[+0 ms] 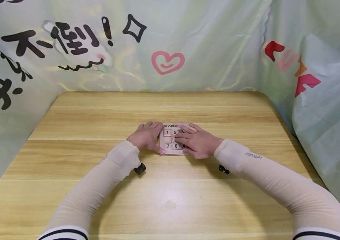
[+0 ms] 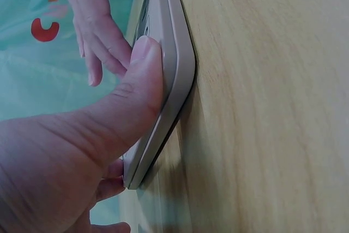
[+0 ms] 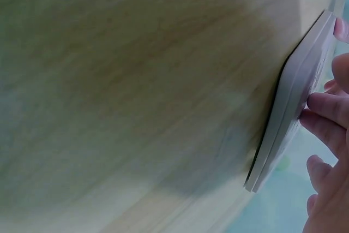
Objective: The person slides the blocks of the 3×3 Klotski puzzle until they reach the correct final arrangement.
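A pale pink number sliding puzzle (image 1: pixel 173 153) lies flat on the table, with black digits on square tiles. Tiles 1, 5 and 3 show along its top row, and 7, 6 and 4 along the bottom. A gap shows at the left of the middle row; the rest of that row is mostly under fingers. My left hand (image 1: pixel 148 136) holds the puzzle's left side, thumb at the near corner and fingers at the far one. In the left wrist view the thumb (image 2: pixel 143 75) presses on the frame's rim. From the right, my right hand (image 1: pixel 201 143) rests extended fingertips on the tiles.
The wooden table (image 1: pixel 170 200) spreads around the puzzle. A printed curtain (image 1: pixel 206 43) hangs behind it and along both sides. Small black devices sit under both wrists, below the pale sleeves (image 1: pixel 109 170).
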Motion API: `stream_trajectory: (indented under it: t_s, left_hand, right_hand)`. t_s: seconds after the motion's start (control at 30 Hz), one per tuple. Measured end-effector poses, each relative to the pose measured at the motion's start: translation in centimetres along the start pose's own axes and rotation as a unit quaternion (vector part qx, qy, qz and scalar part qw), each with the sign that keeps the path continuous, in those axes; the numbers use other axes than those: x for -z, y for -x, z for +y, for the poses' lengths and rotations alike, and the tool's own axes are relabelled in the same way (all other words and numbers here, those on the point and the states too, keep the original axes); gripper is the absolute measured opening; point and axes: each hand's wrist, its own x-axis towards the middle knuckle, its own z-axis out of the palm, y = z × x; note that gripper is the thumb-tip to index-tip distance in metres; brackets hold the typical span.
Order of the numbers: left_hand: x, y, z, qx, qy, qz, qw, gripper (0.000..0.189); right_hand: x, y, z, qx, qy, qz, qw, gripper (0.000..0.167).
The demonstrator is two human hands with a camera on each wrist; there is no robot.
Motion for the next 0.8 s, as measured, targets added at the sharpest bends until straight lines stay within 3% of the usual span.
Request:
stream_trajectory:
  t_s: [0.8]
  left_hand:
    - [-0.1, -0.2, -0.2, 0.002, 0.003, -0.006, 1.0000, 0.109]
  right_hand:
    - [-0.2, -1.4, -0.8, 0.013, 0.009, -0.009, 0.9998, 0.054]
